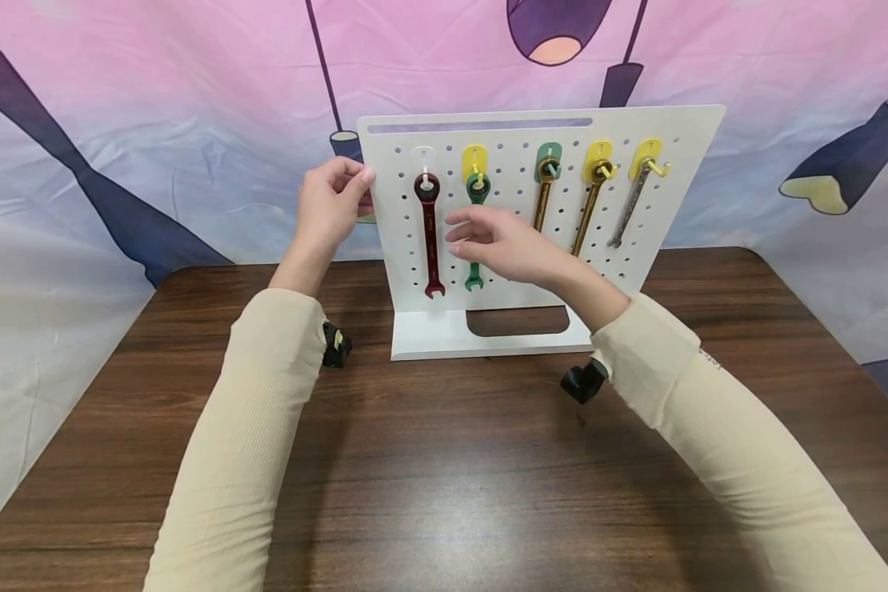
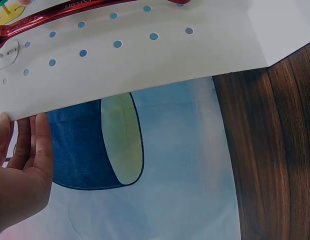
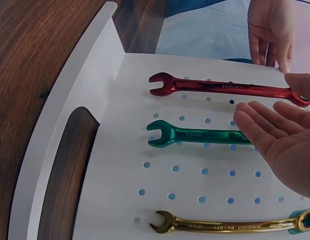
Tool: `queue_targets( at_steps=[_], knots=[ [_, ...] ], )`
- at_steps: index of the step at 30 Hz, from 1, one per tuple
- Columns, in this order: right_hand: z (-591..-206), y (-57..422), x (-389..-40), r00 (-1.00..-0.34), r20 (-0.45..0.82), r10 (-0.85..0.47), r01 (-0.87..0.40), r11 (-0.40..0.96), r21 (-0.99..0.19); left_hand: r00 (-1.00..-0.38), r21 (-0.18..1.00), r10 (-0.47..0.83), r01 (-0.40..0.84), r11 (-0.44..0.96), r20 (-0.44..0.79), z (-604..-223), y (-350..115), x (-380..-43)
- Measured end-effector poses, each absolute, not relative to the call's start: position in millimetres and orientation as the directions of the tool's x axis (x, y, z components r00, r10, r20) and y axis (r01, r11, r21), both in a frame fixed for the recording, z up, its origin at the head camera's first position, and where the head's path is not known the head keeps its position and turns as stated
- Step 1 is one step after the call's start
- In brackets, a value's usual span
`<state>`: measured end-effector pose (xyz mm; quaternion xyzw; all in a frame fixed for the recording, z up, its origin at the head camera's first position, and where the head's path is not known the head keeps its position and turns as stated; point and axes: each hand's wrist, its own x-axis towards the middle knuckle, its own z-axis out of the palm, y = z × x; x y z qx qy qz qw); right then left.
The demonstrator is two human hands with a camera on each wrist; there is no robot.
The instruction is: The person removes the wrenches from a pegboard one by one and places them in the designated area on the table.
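Head view: the pegboard (image 1: 659, 123) stands at upper centre of the frame on its flat base (image 1: 429, 333), which rests on the wooden surface (image 1: 451, 460). Left hand (image 1: 333, 201), left of centre: grip narrow, pinching the board's left edge. Right hand (image 1: 514, 247), mid-frame: grip slack and parted, nothing held, in front of the green wrench (image 1: 474, 276) and just right of the red wrench (image 1: 431, 234). Hazard: a pull on the edge could tilt the board, and the wrenches, hung only by their ring ends, could swing or slip off. No container noted; hooks (image 1: 474, 156) do the carrying, one wrench each: red, green, left gold wrench (image 1: 543, 201), right gold wrench (image 1: 588, 210) and silver wrench (image 1: 631, 205), in order rightwards. Left wrist view: fingers and thumb at lower left hold the board's edge; the red wrench crosses the upper left, and printed cloth (image 2: 185, 150) fills the lower middle. Should this grip slacken while the board is pushed, it may shift. Right wrist view: the right thumb overlaps the red wrench's ring end at right; contact cannot be confirmed. The fingers cover part of the green wrench at centre right; a careless sweep could, in my judgement, unhook it.
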<state>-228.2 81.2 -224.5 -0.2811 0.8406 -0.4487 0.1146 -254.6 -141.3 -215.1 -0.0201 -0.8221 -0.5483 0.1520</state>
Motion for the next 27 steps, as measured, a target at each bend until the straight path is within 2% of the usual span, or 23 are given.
queue_targets(
  at_steps=[13,27],
  knots=[
    [-227.7,63.9,-235.3,-0.855,0.058,-0.516,-0.331,0.456,-0.826,-0.956,0.895,-0.136,0.188,0.404,0.262,-214.2,-140.8,-254.3],
    [-228.1,52.9,-237.2,-0.888,0.064,-0.456,-0.265,0.392,-0.881,-0.953,0.892,-0.13,0.199,0.406,0.272,-216.5,-141.3,-257.0]
  ],
)
